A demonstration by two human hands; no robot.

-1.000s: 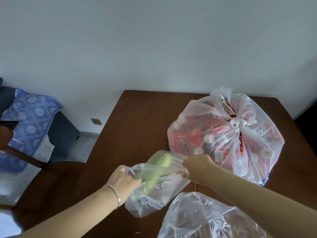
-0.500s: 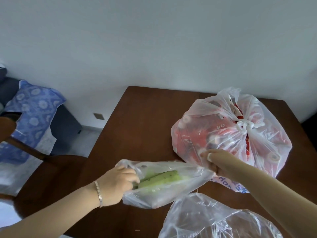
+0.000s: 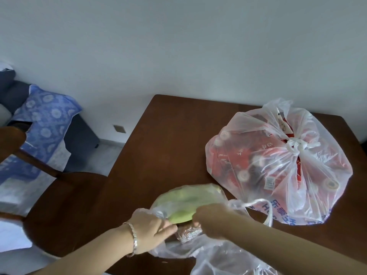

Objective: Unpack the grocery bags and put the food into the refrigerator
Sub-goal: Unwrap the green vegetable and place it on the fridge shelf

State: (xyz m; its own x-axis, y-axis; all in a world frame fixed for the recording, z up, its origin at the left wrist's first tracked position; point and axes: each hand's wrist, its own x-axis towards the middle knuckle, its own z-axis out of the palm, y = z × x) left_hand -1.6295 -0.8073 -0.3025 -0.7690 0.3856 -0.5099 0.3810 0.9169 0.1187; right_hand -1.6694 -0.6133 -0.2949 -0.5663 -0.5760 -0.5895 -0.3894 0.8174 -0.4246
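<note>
A pale green vegetable (image 3: 184, 201) lies in a small clear bag (image 3: 198, 190) near the front of the brown table (image 3: 158, 145). My left hand (image 3: 151, 231), wearing a bracelet, pinches the bag's plastic at its mouth. My right hand (image 3: 210, 219) is curled round the near end of the vegetable. A large tied bag (image 3: 278, 165) with red packages sits on the table just behind them. Another clear bag (image 3: 228, 261) lies crumpled under my right forearm at the front edge.
A dark wooden chair (image 3: 59, 205) stands at the table's left side. Beyond it is a dark sofa with a blue flowered cloth (image 3: 45, 124). A white wall runs behind the table.
My hands have come together at the bag's mouth. The right hand left the bag's far end and now holds the vegetable's near end. The bag has turned with its far end pointing away from me.
</note>
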